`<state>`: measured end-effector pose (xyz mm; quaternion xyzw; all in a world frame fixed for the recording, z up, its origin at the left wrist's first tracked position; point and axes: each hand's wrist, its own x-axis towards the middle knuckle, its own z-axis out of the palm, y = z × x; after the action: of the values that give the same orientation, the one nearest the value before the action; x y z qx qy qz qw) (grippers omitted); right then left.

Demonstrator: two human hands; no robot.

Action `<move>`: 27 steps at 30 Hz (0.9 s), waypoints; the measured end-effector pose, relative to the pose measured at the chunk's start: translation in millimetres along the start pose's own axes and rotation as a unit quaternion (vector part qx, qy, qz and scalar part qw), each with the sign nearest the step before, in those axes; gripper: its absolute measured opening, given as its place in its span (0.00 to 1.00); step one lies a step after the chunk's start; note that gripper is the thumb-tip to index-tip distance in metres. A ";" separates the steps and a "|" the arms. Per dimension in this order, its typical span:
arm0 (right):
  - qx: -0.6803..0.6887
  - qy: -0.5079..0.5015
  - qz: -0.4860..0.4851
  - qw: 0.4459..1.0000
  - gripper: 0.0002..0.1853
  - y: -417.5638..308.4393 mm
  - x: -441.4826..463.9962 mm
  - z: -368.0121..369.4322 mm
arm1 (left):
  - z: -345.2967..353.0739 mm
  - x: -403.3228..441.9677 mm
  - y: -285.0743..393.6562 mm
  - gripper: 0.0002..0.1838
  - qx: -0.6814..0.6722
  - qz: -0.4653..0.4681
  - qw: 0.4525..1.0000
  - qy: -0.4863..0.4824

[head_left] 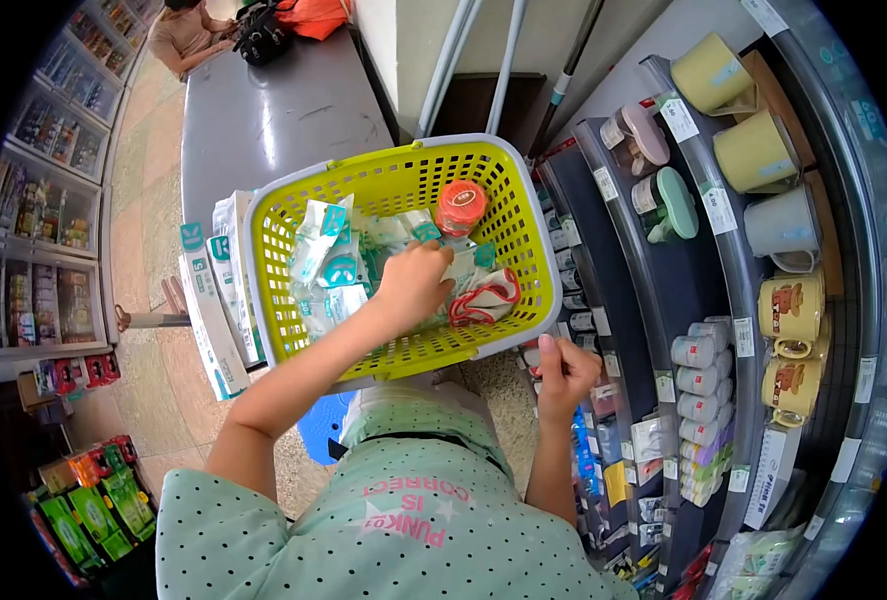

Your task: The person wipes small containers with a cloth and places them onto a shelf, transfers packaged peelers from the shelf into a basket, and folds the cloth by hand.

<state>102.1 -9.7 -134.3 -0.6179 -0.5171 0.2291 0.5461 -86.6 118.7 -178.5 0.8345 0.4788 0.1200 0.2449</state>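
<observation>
A yellow-green basket (379, 178) with a pale rim is in the middle, at the near end of a long gray table (254, 120). The person's left hand (419, 285) reaches down into it, over a pile of clear packets (334, 222) with blue-green labels. Its fingers are bent down, but you cannot tell if they are pinching something. Inside the basket, a round red-orange tub (462, 207) sits at the far right, and a white cloth thing with red edges (484, 298) lies at the near right. The right hand (567, 378) is just outside the basket's near right corner, with its fingers curled in together and its thumb up. Long white boxes (211, 325) lean by the basket's left side. On the right, shelves (699, 300) hold yellow mugs (759, 150). Far left, another person (184, 38) is by the table, near a black bag (262, 35).
</observation>
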 end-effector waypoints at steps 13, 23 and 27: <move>-0.016 0.049 0.012 0.999 0.21 -16.4 -3.1 5.6 | 38.4 59.9 -21.6 0.19 0.111 0.048 0.983 -0.135; -0.015 0.088 -0.015 0.996 0.23 -26.4 -4.1 -5.2 | 31.7 53.7 8.8 0.18 0.146 0.112 0.982 -0.051; -0.027 0.106 -0.028 0.994 0.21 -30.3 -6.9 -15.0 | 6.6 50.5 46.7 0.16 0.099 0.144 0.983 -0.056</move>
<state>100.5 -26.4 -104.2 -0.6385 -0.4797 0.1325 0.5871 -23.2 140.4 -161.4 0.9201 0.3490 0.0592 0.1677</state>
